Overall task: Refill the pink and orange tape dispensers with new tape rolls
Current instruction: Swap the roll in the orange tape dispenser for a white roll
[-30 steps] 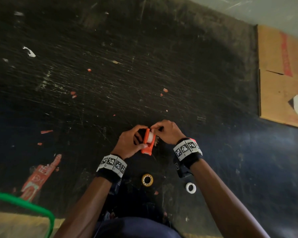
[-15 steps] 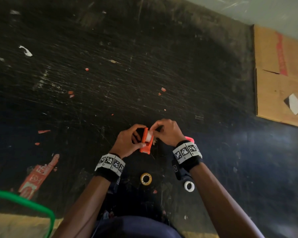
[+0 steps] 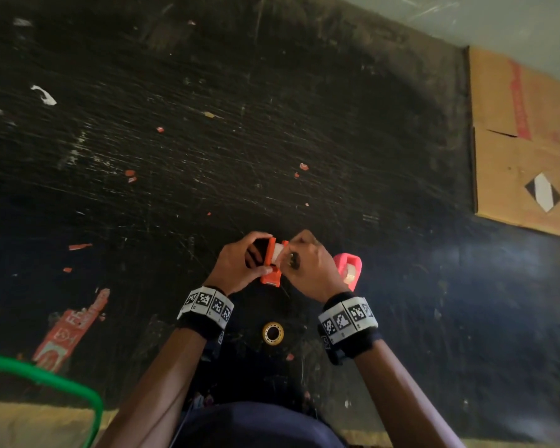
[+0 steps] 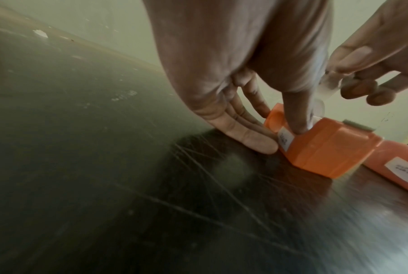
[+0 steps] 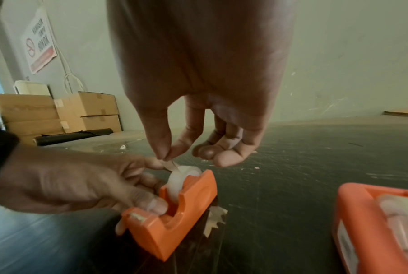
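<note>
The orange tape dispenser point(image 3: 270, 268) stands on the scratched black table point(image 3: 207, 140) with a clear tape roll point(image 5: 184, 178) seated in it. My left hand point(image 3: 240, 263) grips the dispenser, thumb point(image 4: 296, 118) on top and fingers point(image 4: 252, 137) along its far side. Above the roll, my right hand point(image 5: 166, 156) pinches the loose tape end between thumb and forefinger. The pink tape dispenser point(image 3: 348, 270), holding a roll, stands just right of my right hand. A yellow-cored tape roll point(image 3: 273, 333) lies flat between my wrists.
A flat cardboard sheet point(image 3: 524, 150) covers the table's far right. A green bar point(image 3: 46, 379) crosses the near left corner beside a red label point(image 3: 68, 331) stuck to the table. Cardboard boxes point(image 5: 57, 111) are stacked beyond the table's left end.
Both hands stayed on the orange dispenser. My right wrist shifted, uncovering the pink dispenser behind it and hiding the small white roll near the table's front.
</note>
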### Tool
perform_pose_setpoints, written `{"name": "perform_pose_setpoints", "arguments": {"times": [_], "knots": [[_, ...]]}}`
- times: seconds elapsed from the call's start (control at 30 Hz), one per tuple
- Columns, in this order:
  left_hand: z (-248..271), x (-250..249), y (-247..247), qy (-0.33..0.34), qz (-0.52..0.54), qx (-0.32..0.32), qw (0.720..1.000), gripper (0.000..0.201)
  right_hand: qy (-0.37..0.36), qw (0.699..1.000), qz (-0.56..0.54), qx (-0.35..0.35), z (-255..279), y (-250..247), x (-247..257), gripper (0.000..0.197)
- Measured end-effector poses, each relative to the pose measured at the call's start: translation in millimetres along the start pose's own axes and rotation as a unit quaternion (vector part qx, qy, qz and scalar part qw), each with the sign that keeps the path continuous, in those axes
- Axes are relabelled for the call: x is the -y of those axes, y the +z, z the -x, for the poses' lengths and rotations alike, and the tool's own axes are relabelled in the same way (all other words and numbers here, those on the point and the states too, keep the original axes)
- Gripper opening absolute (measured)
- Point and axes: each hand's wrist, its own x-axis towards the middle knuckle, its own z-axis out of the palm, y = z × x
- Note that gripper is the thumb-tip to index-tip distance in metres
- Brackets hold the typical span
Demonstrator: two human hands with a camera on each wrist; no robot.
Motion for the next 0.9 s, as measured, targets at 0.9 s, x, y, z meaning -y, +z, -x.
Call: {"name": "perform_pose_setpoints", "arguments": {"times": [0.9], "knots": [[2,0,-2,0.025,0.015,-0.015,0.999,0.073,0.02,0.998,0.046,-0.029,34,41,11,0.011]]}}
